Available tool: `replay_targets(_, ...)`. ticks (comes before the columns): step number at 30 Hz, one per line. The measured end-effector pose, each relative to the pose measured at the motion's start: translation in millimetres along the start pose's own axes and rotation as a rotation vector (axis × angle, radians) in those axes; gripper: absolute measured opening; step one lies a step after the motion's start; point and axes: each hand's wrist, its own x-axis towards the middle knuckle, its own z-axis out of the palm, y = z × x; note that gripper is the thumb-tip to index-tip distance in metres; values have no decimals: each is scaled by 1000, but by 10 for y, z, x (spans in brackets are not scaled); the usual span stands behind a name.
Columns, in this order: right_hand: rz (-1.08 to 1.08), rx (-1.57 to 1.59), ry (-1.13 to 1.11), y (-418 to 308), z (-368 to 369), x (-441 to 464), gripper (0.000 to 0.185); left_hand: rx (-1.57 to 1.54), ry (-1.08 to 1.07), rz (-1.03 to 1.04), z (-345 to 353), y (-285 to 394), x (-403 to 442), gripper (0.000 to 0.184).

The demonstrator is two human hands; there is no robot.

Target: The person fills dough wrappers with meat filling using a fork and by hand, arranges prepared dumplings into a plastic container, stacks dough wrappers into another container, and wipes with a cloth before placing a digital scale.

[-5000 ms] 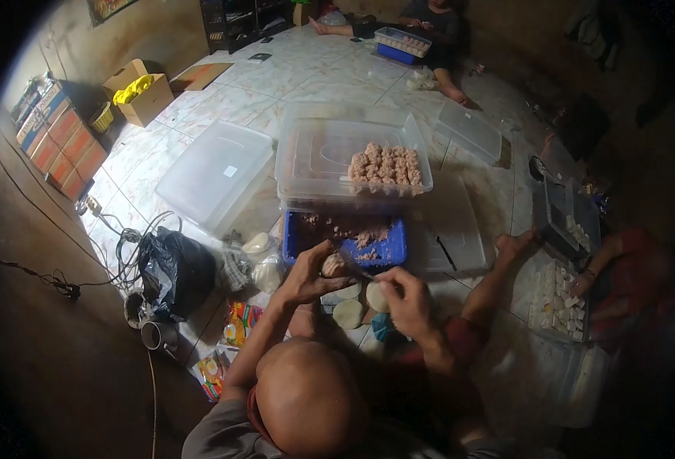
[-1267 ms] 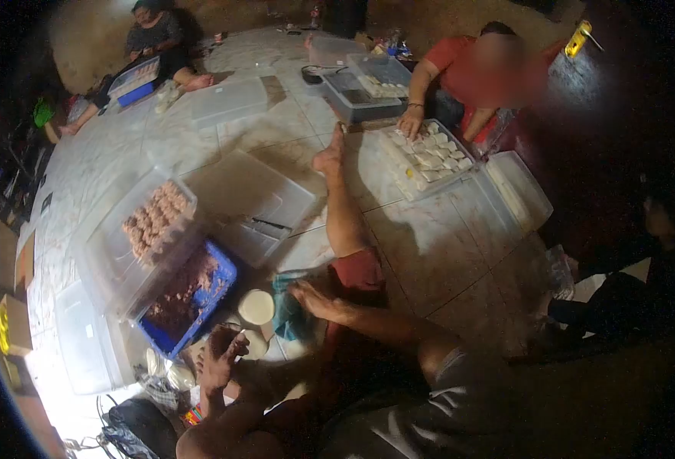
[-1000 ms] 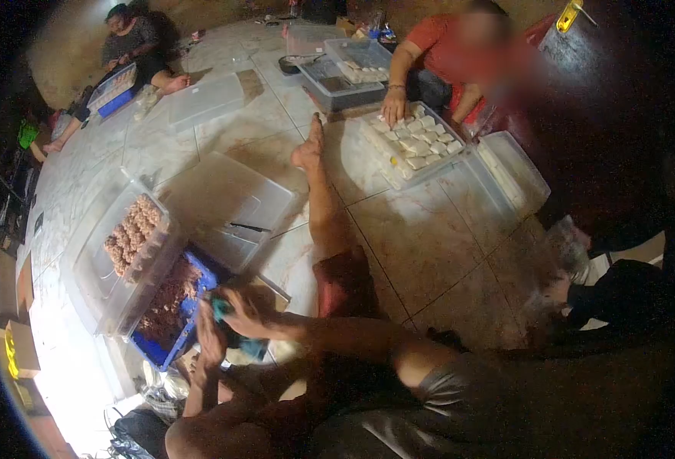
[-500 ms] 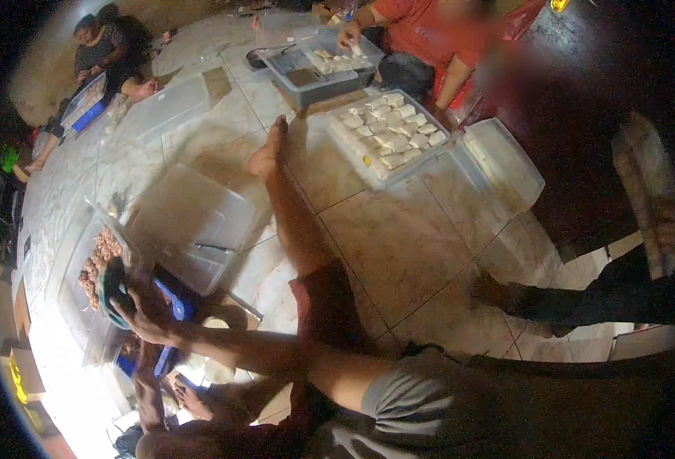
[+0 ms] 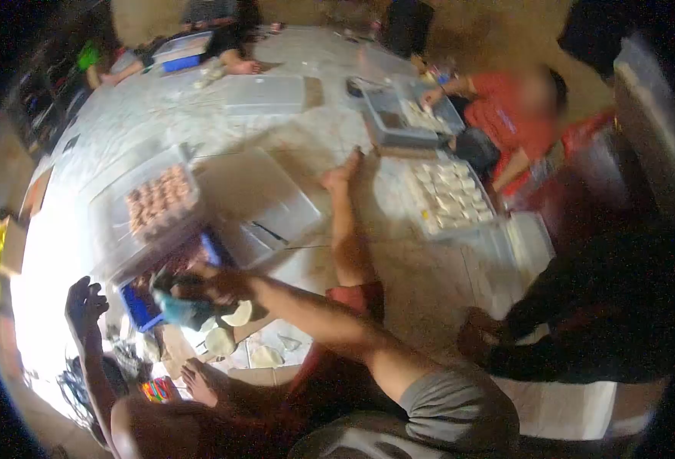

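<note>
My right hand is closed around a blurred teal object whose kind I cannot make out. It hangs over the near side of a blue tray of reddish-brown mince. To the left of this tray, my left hand is raised with its fingers apart and nothing visible in them. Behind the blue tray, a clear plastic container bears rows of pinkish meat balls. Pale round dough wrappers lie below my right hand.
A clear lid with a dark thin utensil on it lies right of the meat balls. An outstretched bare leg crosses the floor. A person in red sits by a tray of white pieces and a grey tub.
My right hand has moved with the teal object from over the meat balls to the blue tray. My left hand has come up on the left. The view has turned.
</note>
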Motion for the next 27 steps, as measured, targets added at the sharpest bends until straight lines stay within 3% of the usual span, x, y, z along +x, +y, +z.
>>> replay_targets(1, 3, 181, -11, -72, -13, 7, 45, 28, 67, -97, -99, 48, 5, 30)
replay_targets(3, -66, 70, -90, 16, -93, 321, 50, 226, 69, -34, -158, 333, -60, 29)
replay_targets(5, -51, -93, -80, -258, 28, 579, 54, 146, 30, -2, -372, 223, 17, 35)
replay_targets(8, 64, -337, -24, -342, 84, 1104, 51, -273, 65, 212, -527, -159, 468, 38)
replay_targets(9, 119, -446, 4, -302, 72, 1295, 48, -133, -45, 230, -675, -138, 648, 34)
replay_targets(11, -59, -341, 32, -485, 315, 1601, 52, -184, 164, 292, -454, 110, 830, 32)
replay_targets(12, -42, -593, 50, -551, 340, 1730, 49, -119, -86, 408, -527, 275, 981, 34)
replay_targets(13, -101, -767, 66, -585, 313, 1837, 45, 44, -113, 474, -575, 295, 1177, 32)
replay_targets(15, -283, -1036, 137, -636, 260, 1992, 37, 37, 36, 599, -598, 436, 1301, 29)
replay_targets(16, -67, -786, 120, -730, 211, 1977, 31, -30, 40, 514, -678, 434, 1348, 27)
replay_targets(17, -59, -609, 196, -854, 165, 1945, 28, -70, 117, 524, -773, 325, 1470, 25)
replay_targets(19, -101, -584, 343, -1181, 99, 1807, 24, -42, 148, 407, -1081, 267, 1546, 24)
replay_targets(21, -121, -523, 652, -1387, 125, 1705, 21, -108, 132, 128, -1315, 306, 1525, 32)
replay_targets(22, -132, -520, 651, -1479, -10, 1618, 21, -10, 177, 168, -1426, 109, 1641, 43)
replay_targets(24, 109, -775, 583, -1584, -367, 1436, 21, -2, 157, 305, -1606, -144, 1796, 45)
replay_targets(25, 85, -783, 588, -1616, -390, 1413, 21, -18, 162, 349, -1640, -172, 1844, 42)
replay_targets(27, 328, -1083, 492, -1644, -348, 1338, 26, -34, 191, 247, -1557, -141, 1896, 35)
